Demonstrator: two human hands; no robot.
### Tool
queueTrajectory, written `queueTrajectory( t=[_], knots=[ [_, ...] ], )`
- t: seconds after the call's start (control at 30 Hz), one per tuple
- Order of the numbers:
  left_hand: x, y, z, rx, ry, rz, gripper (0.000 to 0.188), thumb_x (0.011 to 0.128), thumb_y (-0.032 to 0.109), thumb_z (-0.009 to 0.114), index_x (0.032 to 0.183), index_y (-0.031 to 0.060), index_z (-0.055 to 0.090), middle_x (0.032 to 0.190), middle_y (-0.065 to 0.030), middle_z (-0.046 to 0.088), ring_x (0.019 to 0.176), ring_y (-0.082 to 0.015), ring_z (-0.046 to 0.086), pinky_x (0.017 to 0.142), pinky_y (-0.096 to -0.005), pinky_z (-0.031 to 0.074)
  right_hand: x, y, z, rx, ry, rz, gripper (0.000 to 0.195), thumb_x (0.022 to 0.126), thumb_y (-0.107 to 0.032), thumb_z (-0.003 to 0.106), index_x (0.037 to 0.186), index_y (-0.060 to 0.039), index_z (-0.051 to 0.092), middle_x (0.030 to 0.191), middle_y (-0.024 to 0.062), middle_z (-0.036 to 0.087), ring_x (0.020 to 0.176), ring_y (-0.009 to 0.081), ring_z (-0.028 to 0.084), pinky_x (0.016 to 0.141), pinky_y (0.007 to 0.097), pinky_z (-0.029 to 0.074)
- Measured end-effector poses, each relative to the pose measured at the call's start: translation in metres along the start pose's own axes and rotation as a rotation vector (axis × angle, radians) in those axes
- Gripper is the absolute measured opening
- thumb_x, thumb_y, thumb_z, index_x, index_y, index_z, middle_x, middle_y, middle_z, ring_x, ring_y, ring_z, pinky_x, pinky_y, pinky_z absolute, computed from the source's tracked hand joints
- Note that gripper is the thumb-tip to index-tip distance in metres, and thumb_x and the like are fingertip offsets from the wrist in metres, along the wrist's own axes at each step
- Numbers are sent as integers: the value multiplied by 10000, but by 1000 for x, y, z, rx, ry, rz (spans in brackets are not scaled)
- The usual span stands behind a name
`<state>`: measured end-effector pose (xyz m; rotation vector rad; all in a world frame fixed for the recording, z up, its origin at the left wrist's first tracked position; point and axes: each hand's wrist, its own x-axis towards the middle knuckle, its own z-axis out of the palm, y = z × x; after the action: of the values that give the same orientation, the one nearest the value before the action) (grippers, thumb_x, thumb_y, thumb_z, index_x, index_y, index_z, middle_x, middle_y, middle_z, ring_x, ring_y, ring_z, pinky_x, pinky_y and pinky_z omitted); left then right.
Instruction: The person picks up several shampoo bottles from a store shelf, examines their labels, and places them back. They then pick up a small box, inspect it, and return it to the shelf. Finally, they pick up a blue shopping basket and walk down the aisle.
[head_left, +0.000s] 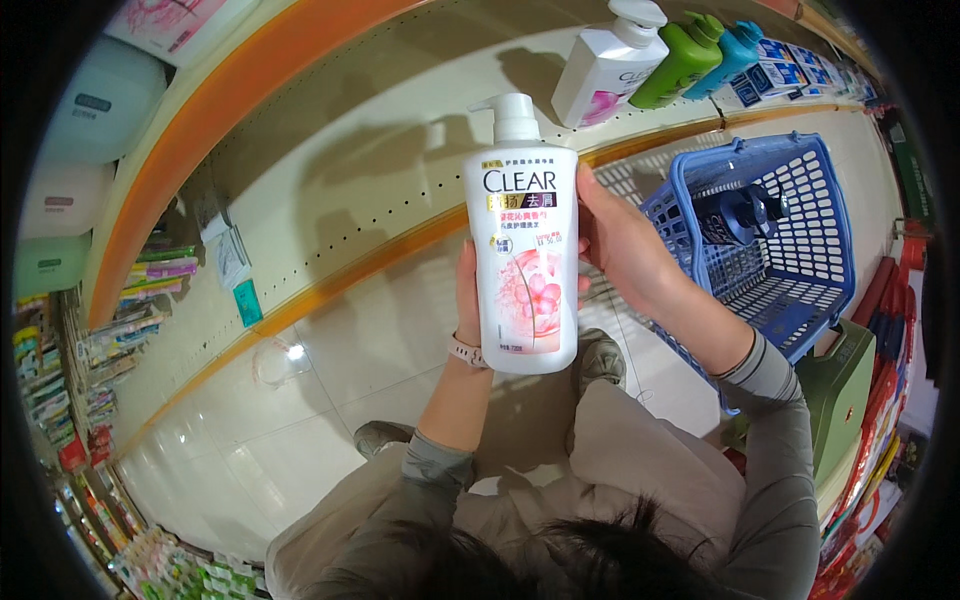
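Note:
A white Clear shampoo pump bottle (522, 262) with a pink flower print stands upright between my two hands, its front towards me. My left hand (468, 296), with a pale watch band at the wrist, grips its left side, mostly hidden behind the bottle. The right side is held by my right hand (616, 236), its fingertips partly hidden behind the bottle. Beyond it, on the shelf, stand a white pump bottle (609, 71), a green pump bottle (679, 64) and a blue pump bottle (724, 64) in a row.
A blue plastic shopping basket (795, 300) holding dark pump bottles (731, 216) is at the right, near a green box (836, 397). The shelf's orange-brown front edge (382, 259) crosses the view. Blue and white boxes (787, 71) sit further along. Packaged toothbrushes (154, 277) hang at the left.

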<state>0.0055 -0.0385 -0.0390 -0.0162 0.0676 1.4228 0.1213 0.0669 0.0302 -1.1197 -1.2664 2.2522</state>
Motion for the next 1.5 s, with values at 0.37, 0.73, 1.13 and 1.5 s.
queueTrajectory(
  t=[0.37, 0.73, 1.13, 1.5],
  knots=[
    [-3, 0, 0, 32, 59, 47, 918, 788, 738, 370, 1362, 25, 305, 1175, -275, 506, 908, -431, 606, 714, -534, 543, -9, 3, 11, -22, -54, -113, 397, 973, -382, 421, 1145, -37, 516, 784, -3, 554, 601, 38, 463, 563, 203, 420],
    [-1, 2, -7, 205, 65, 163, 731, 894, 583, 362, 1348, 10, 331, 1232, -218, 506, 999, -344, 604, 786, -470, 552, -10, 4, 8, -165, -87, -214, 491, 850, -166, 648, 1242, 20, 418, 1043, 88, 597, 954, 144, 584, 829, 292, 487],
    [-1, 2, -21, 235, 131, 172, 767, 861, 638, 363, 1376, 72, 314, 1280, -207, 472, 1097, -360, 542, 833, -526, 512, -7, 7, 4, -222, -198, -215, 604, 805, -81, 677, 1302, -10, 341, 1140, 73, 543, 1045, 141, 541, 904, 305, 452],
    [2, 1, -19, 194, 99, 136, 774, 855, 655, 318, 1370, 77, 342, 1291, -180, 477, 1091, -335, 543, 909, -467, 471, -5, 9, -8, -266, -312, -191, 936, 700, -27, 767, 1408, -42, 156, 1282, 84, 416, 1190, 167, 428, 997, 339, 379]
  ],
)
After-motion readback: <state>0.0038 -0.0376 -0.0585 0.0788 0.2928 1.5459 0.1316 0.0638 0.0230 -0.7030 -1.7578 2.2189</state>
